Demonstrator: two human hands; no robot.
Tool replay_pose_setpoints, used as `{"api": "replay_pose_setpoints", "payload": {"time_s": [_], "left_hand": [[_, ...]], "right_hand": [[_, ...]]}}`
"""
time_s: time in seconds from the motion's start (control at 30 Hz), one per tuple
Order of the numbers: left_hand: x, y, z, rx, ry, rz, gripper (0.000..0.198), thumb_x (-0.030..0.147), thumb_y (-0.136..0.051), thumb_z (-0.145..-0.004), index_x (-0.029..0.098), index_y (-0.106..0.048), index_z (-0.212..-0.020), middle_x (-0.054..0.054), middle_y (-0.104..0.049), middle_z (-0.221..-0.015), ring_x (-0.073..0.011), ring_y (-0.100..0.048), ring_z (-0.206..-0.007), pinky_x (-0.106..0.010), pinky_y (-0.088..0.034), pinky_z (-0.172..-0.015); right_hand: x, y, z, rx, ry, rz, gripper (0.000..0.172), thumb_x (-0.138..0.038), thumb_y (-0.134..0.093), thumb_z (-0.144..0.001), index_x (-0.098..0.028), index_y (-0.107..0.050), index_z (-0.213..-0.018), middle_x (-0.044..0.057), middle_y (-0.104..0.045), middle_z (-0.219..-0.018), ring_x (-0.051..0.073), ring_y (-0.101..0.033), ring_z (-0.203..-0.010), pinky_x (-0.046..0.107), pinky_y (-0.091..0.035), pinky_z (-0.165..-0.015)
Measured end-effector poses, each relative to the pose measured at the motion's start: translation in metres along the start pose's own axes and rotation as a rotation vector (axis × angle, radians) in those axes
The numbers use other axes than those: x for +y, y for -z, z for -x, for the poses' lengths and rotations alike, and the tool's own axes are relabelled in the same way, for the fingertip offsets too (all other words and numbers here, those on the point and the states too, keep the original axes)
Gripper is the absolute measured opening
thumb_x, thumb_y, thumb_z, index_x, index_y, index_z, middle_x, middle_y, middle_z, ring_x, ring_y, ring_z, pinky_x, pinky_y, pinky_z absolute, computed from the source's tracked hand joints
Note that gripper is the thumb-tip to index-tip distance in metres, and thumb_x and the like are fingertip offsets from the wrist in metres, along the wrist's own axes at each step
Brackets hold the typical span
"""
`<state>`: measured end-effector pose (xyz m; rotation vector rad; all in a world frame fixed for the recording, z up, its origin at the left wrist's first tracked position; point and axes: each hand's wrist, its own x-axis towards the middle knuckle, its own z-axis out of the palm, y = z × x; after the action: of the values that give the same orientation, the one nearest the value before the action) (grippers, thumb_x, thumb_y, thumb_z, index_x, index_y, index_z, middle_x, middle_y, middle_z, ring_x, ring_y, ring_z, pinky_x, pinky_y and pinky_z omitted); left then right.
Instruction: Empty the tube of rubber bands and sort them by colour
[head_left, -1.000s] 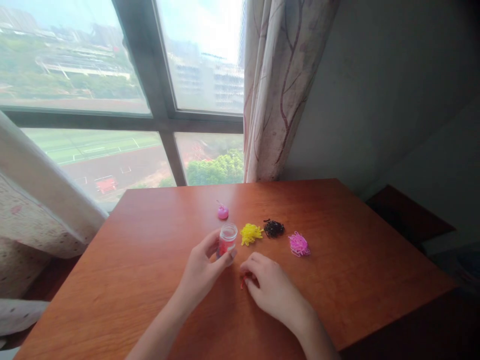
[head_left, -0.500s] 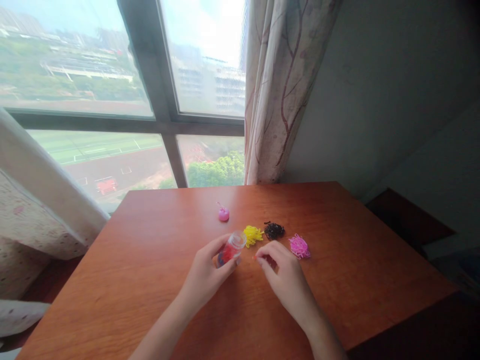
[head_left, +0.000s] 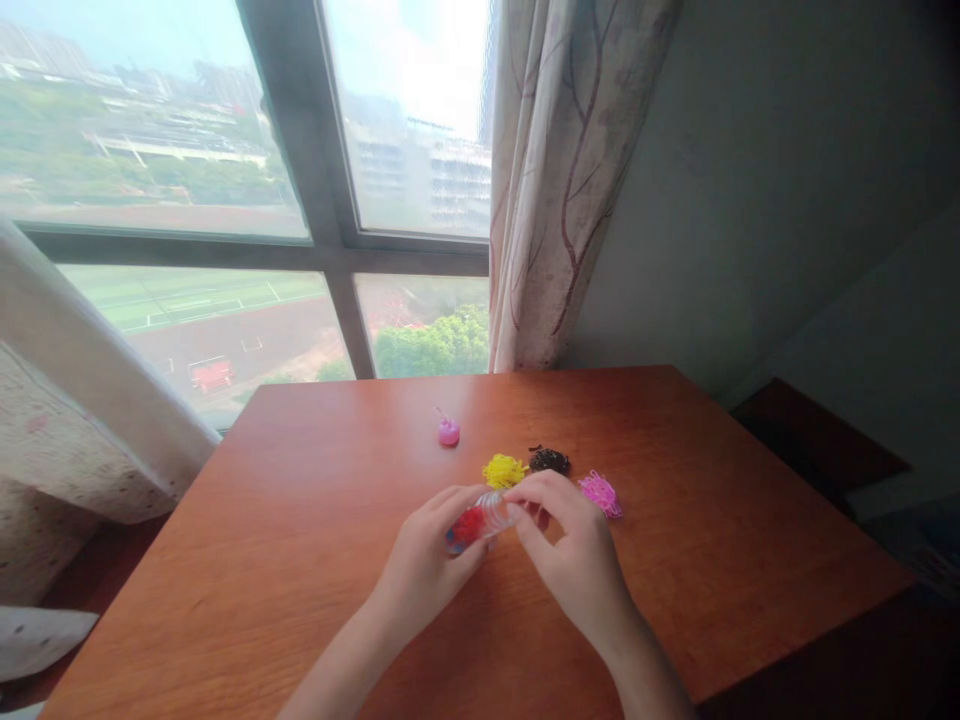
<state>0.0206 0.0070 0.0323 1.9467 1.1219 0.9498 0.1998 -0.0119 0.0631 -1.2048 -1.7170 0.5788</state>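
Note:
My left hand [head_left: 431, 555] is wrapped round a small clear bottle [head_left: 491, 508], tilted with its open mouth towards the right. Red and blue bits, which look like small rubber bands, lie inside it. At the bottle's mouth is my right hand [head_left: 574, 535], its thumb and index finger pinched together; what they hold, if anything, is hidden. Just beyond my hands lie a pile of yellow rubber bands [head_left: 504, 470] and a pile of black rubber bands [head_left: 550, 460]. A pink pile of bands [head_left: 600, 494] sits to the right of my right hand.
Farther back on the brown wooden table [head_left: 337, 470] stands a round pink cap [head_left: 448, 432] with a thin loop on top. A window [head_left: 405, 320] and a patterned curtain [head_left: 544, 250] are behind the table's far edge.
The bottle has tipped from nearly upright towards the right. My right hand, which held a tiny orange-red piece apart from the bottle, has come to its mouth.

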Motion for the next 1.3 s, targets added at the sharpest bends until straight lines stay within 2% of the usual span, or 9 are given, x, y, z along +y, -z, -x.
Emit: {"api": "replay_pose_setpoints", "payload": {"time_s": [0.2,0.37,0.6,0.7,0.8,0.9,1.0,1.13,1.3], "left_hand": [[-0.003,-0.002,0.001,0.04,0.026,0.072,0.032,0.02,-0.064,-0.082,0.022,-0.067,-0.114,-0.006,-0.072,-0.111,-0.021,-0.067,-0.099,-0.032,-0.051,-0.091],[-0.006,-0.007,0.003,0.031,0.119,0.295,0.031,0.027,-0.067,-0.084,0.018,-0.063,-0.113,-0.007,-0.072,-0.108,-0.0215,-0.067,-0.098,-0.032,-0.053,-0.09],[-0.01,-0.011,0.004,0.002,0.15,0.47,0.033,0.034,-0.065,-0.087,0.018,-0.058,-0.114,-0.009,-0.067,-0.113,-0.0217,-0.064,-0.103,-0.033,-0.05,-0.094],[-0.012,-0.012,0.005,-0.034,0.153,0.409,0.029,0.033,-0.065,-0.087,0.018,-0.058,-0.111,-0.007,-0.067,-0.105,-0.0208,-0.063,-0.099,-0.032,-0.05,-0.092],[-0.012,-0.012,0.005,-0.018,0.138,0.352,0.023,0.032,-0.063,-0.089,0.018,-0.058,-0.107,-0.006,-0.066,-0.099,-0.0199,-0.062,-0.095,-0.031,-0.05,-0.089],[-0.01,-0.011,0.004,-0.048,0.127,0.338,0.026,0.031,-0.062,-0.089,0.019,-0.058,-0.112,-0.006,-0.066,-0.101,-0.02,-0.062,-0.096,-0.03,-0.049,-0.089],[-0.007,-0.01,0.003,-0.078,0.114,0.331,0.028,0.031,-0.061,-0.09,0.019,-0.057,-0.115,-0.005,-0.067,-0.103,-0.0188,-0.062,-0.095,-0.029,-0.049,-0.088],[-0.005,-0.009,0.002,-0.076,0.094,0.317,0.026,0.03,-0.061,-0.09,0.019,-0.059,-0.114,-0.005,-0.068,-0.104,-0.0184,-0.062,-0.095,-0.028,-0.049,-0.088],[-0.003,-0.008,0.001,-0.064,0.081,0.301,0.026,0.027,-0.061,-0.09,0.019,-0.059,-0.115,-0.005,-0.068,-0.108,-0.0185,-0.064,-0.098,-0.027,-0.048,-0.09]], "right_hand": [[-0.001,0.0,0.005,0.039,0.005,-0.028,0.019,-0.013,-0.055,-0.09,-0.025,-0.068,-0.096,0.003,-0.07,-0.093,0.019,-0.063,-0.08,0.028,-0.049,-0.065],[0.003,-0.003,0.01,0.092,-0.015,-0.048,0.025,-0.012,-0.054,-0.09,-0.027,-0.068,-0.104,0.003,-0.07,-0.102,0.019,-0.064,-0.086,0.028,-0.051,-0.069],[0.028,-0.009,0.02,0.084,-0.074,0.059,0.024,-0.013,-0.05,-0.09,-0.023,-0.066,-0.105,0.006,-0.069,-0.104,0.019,-0.065,-0.087,0.027,-0.053,-0.07],[0.047,-0.006,0.024,0.093,-0.088,0.171,0.023,-0.015,-0.048,-0.091,-0.02,-0.064,-0.105,0.007,-0.068,-0.098,0.02,-0.064,-0.084,0.029,-0.052,-0.069],[0.066,0.005,0.025,0.155,-0.077,0.358,0.019,-0.019,-0.047,-0.092,-0.02,-0.063,-0.102,0.007,-0.066,-0.094,0.021,-0.062,-0.085,0.033,-0.052,-0.077],[0.087,0.024,0.021,0.216,-0.088,0.567,0.02,-0.024,-0.047,-0.092,-0.018,-0.061,-0.105,0.01,-0.064,-0.099,0.025,-0.06,-0.092,0.039,-0.05,-0.084],[0.105,0.04,0.017,0.224,-0.119,0.816,0.029,-0.03,-0.05,-0.092,-0.012,-0.06,-0.113,0.016,-0.061,-0.108,0.03,-0.056,-0.1,0.043,-0.047,-0.088],[0.122,0.045,0.015,0.121,-0.167,1.02,0.04,-0.036,-0.053,-0.091,-0.008,-0.057,-0.12,0.019,-0.057,-0.113,0.032,-0.054,-0.102,0.042,-0.046,-0.084],[0.126,0.039,0.014,0.002,-0.199,1.132,0.048,-0.045,-0.056,-0.091,-0.01,-0.056,-0.123,0.018,-0.056,-0.113,0.032,-0.054,-0.1,0.039,-0.044,-0.079]]}}
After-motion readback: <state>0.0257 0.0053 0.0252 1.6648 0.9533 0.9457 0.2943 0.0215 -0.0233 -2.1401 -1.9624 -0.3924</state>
